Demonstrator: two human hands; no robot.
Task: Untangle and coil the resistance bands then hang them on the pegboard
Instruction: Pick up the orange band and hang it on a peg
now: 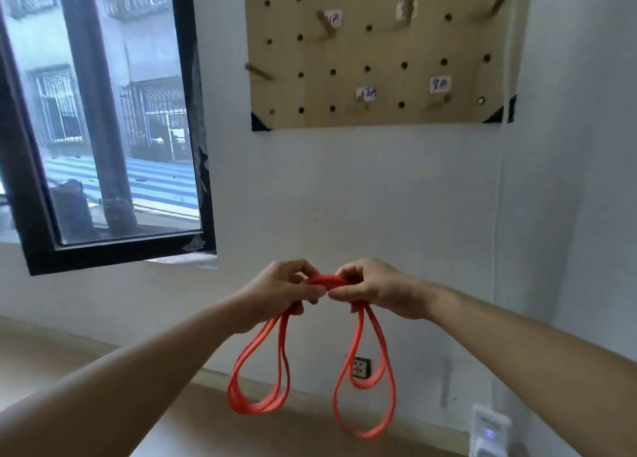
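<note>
Left hand (286, 289) and right hand (370, 289) are both pinching the orange resistance band (325, 281) at chest height, loops dangling beneath each. Coiling is looking nearly finished; hanging on the pegboard (379, 50) above is still pending, pegs bare.

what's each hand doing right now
Left hand: closed, gripping the orange resistance band.
Right hand: closed, gripping the same band.

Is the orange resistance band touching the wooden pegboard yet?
Apart. The head view shows the orange rubber resistance band hanging well below the tan wooden pegboard, with bare white wall between them.
</note>
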